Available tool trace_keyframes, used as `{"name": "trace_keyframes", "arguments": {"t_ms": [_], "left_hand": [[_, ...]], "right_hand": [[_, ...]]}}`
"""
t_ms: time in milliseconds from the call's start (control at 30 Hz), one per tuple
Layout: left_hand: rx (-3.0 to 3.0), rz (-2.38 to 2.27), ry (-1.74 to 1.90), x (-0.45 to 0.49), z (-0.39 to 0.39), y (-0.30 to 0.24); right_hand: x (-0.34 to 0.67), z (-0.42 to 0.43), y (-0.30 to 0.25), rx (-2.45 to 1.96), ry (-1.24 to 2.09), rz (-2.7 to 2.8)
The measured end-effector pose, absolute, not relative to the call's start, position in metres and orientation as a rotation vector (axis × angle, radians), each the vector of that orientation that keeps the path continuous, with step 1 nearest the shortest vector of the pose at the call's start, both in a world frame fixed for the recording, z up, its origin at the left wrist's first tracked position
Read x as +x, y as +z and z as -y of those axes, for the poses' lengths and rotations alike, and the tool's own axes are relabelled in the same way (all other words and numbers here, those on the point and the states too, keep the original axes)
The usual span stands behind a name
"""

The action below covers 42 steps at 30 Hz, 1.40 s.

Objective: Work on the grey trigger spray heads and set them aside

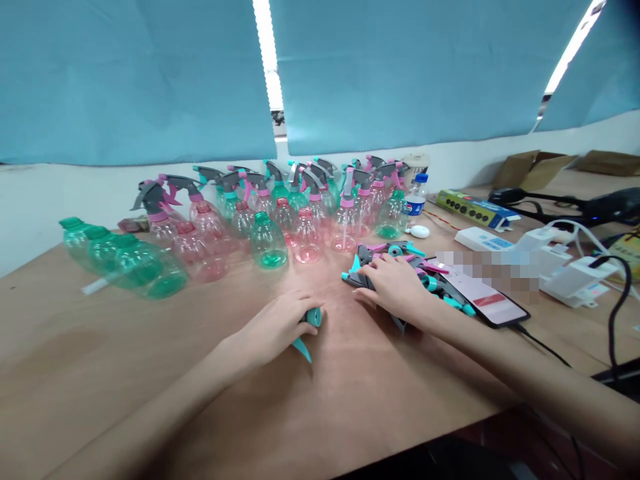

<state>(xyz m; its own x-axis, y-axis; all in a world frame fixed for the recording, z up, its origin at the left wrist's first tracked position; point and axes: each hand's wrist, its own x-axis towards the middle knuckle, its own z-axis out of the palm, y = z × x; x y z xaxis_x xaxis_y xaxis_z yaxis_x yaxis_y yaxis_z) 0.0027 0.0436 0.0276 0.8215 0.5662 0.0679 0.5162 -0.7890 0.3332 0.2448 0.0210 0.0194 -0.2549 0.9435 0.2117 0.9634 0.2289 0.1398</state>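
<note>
My left hand [277, 331] is closed around a trigger spray head [314, 317]. Its teal collar faces right and its teal trigger points down toward the table, while my fingers hide most of the body. On the right, my right hand [397, 283] reaches over a pile of loose grey, teal and pink spray heads [453, 297]. Thumb and fingers grip a grey spray head [356, 279] with a teal tip at the pile's left edge. Ahead of both hands stand an open-necked green bottle [269, 243] and an open-necked pink bottle [306, 239].
Several bottles fitted with spray heads [345, 217] line the back. Green bottles [145, 267] lie at the left beside a clear tube [95, 285]. To the right are a phone [493, 300], a white power strip with chargers [540, 250], a boxed item [475, 208] and cables.
</note>
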Motion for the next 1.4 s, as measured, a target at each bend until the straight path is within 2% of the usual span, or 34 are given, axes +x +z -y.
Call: {"name": "trace_keyframes", "arguments": {"t_ms": [233,467,900,1400], "left_hand": [[2.624,-0.914,0.905,0.007,-0.029,0.011],[2.517,-0.932,1.249,0.007,-0.025,0.001],[2.433,-0.976,1.272,0.008,-0.024,0.001],[2.437,-1.001,1.248,0.01,-0.023,0.004]], "right_hand": [[0.266,-0.037,0.024,-1.928,-0.332,2.189],[0.283,-0.077,0.005,-2.037,-0.048,2.117],[0.3,-0.072,0.0,-1.81,-0.005,2.215],[0.294,-0.071,0.005,-1.545,0.214,2.293]]}}
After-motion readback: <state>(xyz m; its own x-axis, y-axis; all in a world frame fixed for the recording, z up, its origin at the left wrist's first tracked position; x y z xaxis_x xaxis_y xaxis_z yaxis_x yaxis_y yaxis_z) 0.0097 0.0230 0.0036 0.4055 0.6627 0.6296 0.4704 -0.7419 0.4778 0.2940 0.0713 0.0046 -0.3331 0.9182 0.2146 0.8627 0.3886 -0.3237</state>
